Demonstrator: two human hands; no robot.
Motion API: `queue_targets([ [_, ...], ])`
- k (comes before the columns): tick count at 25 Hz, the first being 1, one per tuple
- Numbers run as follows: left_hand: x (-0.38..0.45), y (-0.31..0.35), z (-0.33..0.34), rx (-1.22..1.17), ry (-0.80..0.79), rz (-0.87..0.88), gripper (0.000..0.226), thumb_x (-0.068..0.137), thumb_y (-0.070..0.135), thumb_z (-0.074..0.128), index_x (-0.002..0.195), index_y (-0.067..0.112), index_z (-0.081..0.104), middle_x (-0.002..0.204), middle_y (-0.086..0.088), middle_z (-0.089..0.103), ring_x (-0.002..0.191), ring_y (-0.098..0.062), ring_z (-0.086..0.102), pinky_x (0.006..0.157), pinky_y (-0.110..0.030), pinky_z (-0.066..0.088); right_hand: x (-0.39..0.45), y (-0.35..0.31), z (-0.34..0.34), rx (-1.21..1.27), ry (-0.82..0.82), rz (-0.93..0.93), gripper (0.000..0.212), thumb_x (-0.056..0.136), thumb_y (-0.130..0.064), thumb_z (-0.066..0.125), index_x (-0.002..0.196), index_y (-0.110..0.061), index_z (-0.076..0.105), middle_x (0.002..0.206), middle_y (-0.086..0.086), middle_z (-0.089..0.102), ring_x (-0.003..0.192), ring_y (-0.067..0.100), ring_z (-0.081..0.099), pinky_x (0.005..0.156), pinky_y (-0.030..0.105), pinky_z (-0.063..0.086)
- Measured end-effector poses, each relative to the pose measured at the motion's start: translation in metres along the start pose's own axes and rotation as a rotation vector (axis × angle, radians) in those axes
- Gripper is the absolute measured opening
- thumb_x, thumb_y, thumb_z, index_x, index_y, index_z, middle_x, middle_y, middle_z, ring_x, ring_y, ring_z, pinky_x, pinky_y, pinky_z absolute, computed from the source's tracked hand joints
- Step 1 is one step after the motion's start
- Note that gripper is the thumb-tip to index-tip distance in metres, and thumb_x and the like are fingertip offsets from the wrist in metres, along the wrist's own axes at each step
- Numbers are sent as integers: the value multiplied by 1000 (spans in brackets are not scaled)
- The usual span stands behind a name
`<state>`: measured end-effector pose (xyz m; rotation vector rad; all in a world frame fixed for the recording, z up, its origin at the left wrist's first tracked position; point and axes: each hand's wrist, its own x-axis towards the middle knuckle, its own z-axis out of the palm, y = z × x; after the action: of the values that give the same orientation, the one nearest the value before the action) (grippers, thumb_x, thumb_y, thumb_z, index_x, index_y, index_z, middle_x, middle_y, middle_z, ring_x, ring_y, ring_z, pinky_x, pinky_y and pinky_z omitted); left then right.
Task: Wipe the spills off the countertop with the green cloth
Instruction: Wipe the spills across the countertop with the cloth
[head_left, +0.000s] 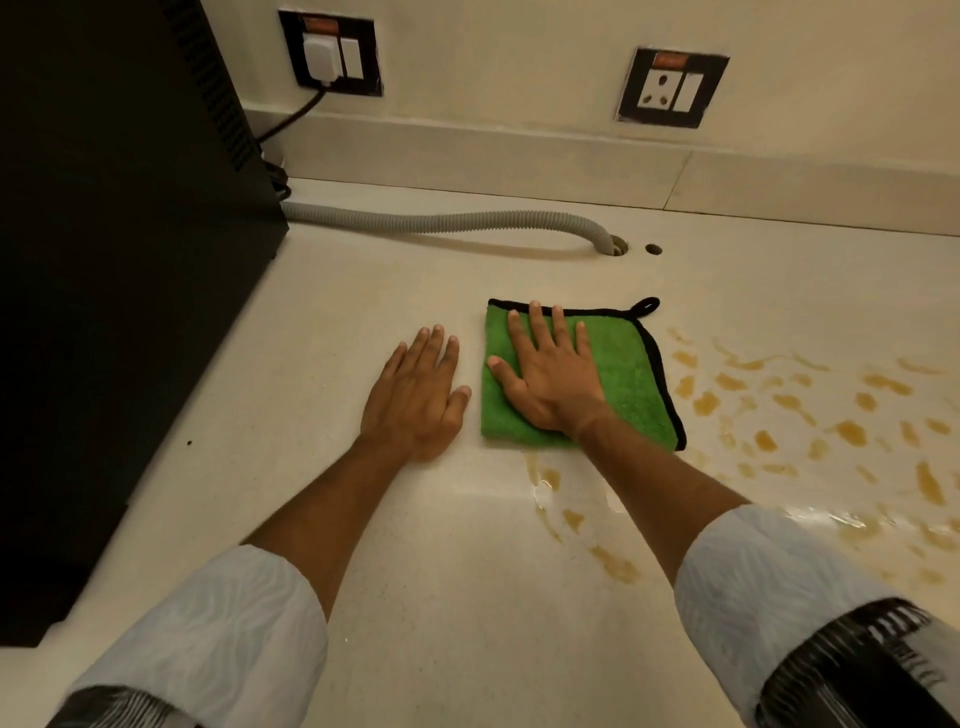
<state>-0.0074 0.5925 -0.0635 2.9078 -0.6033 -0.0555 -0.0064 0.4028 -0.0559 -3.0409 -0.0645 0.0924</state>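
A folded green cloth (623, 374) with black trim and a hanging loop lies flat on the pale countertop (405, 561). My right hand (553, 376) rests palm down on the cloth's left half, fingers spread. Just left of the cloth, my left hand (418, 397) lies flat on the bare counter and holds nothing. Amber spills (810, 410) are spattered over the counter to the right of the cloth. A further trail of amber drops (576, 519) runs from the cloth's near edge toward me.
A tall black appliance (119, 260) fills the left side. A grey corrugated hose (457, 222) runs from it along the back into a counter hole (617, 246). Two wall sockets, a left one (331, 52) with a plug in it and a right one (672, 87), sit above the backsplash.
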Motion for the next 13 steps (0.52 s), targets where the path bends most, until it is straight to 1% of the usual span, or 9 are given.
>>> queue_targets([
  [5,-6,4,-1,14,-25,-16,68,93,46,14,152,15,4,163,-8,0,149,-19,-2,122,-37,0,-66,-13,2,21,-11,-60,75,93,-65,9,156,-25,0,165,9,-3,151,30,-9,121,55,-1],
  [9,-11,9,-1,3,-38,-32,63,98,41,21,152,14,4,162,-9,1,150,-21,-2,121,-37,-1,-135,0,0,24,-22,-167,73,95,-65,10,156,-27,-1,164,5,-7,151,26,-14,122,51,-3],
  [11,-11,9,-1,7,-32,-30,63,98,41,21,152,13,5,162,-10,1,150,-22,-1,121,-38,0,-156,15,1,10,-13,-137,72,96,-65,10,156,-28,-2,164,3,-8,151,24,-15,122,50,-3],
  [13,-11,9,0,3,-34,-32,63,98,41,20,152,13,4,162,-10,0,150,-21,-2,122,-38,-1,-154,29,1,12,-1,-27,71,95,-65,8,156,-28,-2,165,2,-9,151,22,-15,122,50,-3],
])
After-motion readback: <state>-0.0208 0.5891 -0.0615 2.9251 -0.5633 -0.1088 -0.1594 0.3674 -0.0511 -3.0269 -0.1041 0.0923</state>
